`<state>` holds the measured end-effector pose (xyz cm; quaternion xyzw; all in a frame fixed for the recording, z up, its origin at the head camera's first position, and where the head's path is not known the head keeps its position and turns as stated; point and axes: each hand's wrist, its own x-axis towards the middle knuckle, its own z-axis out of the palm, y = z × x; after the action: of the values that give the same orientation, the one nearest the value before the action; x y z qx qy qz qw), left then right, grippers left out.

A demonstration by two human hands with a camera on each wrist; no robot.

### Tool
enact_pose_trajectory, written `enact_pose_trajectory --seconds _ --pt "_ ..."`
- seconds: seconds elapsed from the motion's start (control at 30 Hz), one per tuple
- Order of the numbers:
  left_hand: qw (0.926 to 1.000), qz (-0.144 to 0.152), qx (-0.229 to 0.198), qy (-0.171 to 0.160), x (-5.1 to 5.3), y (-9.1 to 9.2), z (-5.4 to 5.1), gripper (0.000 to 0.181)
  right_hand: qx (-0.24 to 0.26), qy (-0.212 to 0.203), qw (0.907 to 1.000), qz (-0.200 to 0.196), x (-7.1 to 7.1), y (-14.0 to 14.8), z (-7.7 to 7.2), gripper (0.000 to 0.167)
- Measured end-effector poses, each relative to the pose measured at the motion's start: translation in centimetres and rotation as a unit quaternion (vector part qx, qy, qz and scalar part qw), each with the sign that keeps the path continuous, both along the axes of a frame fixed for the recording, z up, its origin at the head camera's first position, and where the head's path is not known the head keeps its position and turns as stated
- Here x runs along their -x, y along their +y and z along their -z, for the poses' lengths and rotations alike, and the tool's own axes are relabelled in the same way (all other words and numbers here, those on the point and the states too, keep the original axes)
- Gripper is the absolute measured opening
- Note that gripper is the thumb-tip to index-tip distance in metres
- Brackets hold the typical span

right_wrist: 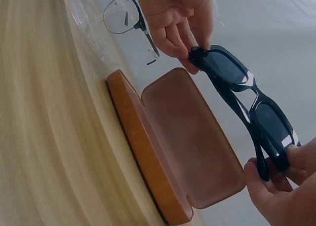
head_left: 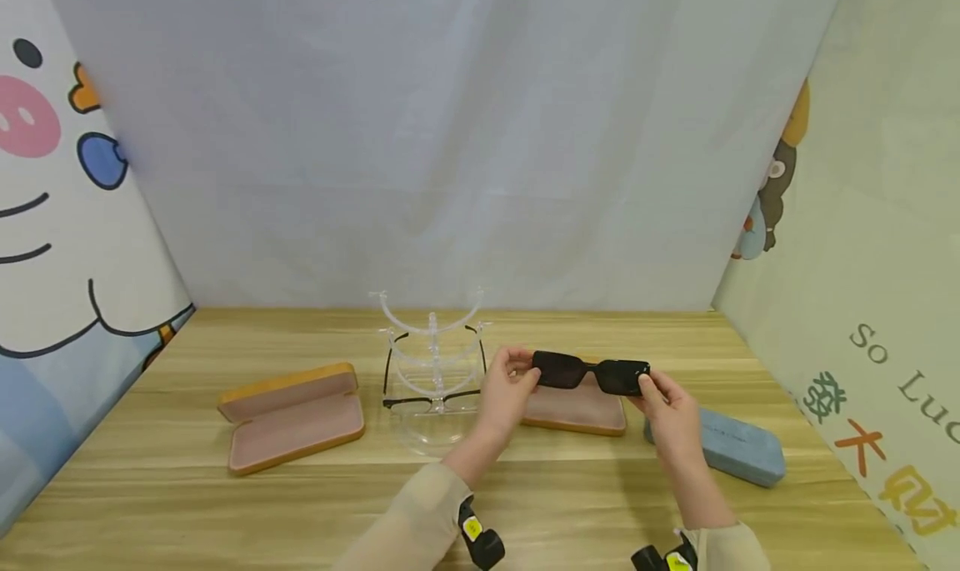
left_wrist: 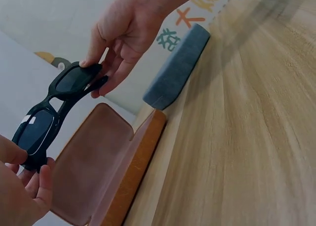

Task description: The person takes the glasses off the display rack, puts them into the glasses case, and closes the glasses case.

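Note:
Black sunglasses (head_left: 592,372) are held up by both hands above an open orange case with a pink lining (head_left: 573,408). My left hand (head_left: 507,393) pinches one end of the frame, my right hand (head_left: 670,417) the other. In the left wrist view the sunglasses (left_wrist: 73,81) slant between the left hand (left_wrist: 19,186) and the right hand (left_wrist: 126,36). One temple looks folded in behind the lenses (right_wrist: 229,68) in the right wrist view, where the case (right_wrist: 190,137) stands empty below, between the left hand (right_wrist: 178,21) and the right hand (right_wrist: 286,186).
A clear display stand (head_left: 432,358) at the centre bears black-rimmed glasses (head_left: 416,403) low down. To its left lies another open orange case (head_left: 296,429), empty. A closed blue case (head_left: 741,448) lies beside my right hand. A pale curtain (head_left: 450,137) hangs behind the table.

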<state>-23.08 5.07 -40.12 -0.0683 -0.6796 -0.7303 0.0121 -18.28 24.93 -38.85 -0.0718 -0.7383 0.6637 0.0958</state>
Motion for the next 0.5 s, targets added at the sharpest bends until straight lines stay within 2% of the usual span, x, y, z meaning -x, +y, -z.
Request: enact_pose_trajectory --seconds 0.17,0.33,0.5 --pt "0.9996 -0.016 0.021 -0.011 0.3 0.5 1.2 0.023 -0.012 -0.03 0.9995 -0.006 0.3 0.2 0.5 0.046" --pt "0.9985 -0.036 0.04 -0.001 0.3 1.0 1.4 0.02 -0.021 -0.047 0.9986 -0.007 0.5 0.4 0.7 0.046" --pt "0.9934 -0.076 0.086 0.004 0.5 1.2 1.7 0.016 -0.031 -0.06 0.9976 -0.015 1.0 0.5 0.9 0.046"
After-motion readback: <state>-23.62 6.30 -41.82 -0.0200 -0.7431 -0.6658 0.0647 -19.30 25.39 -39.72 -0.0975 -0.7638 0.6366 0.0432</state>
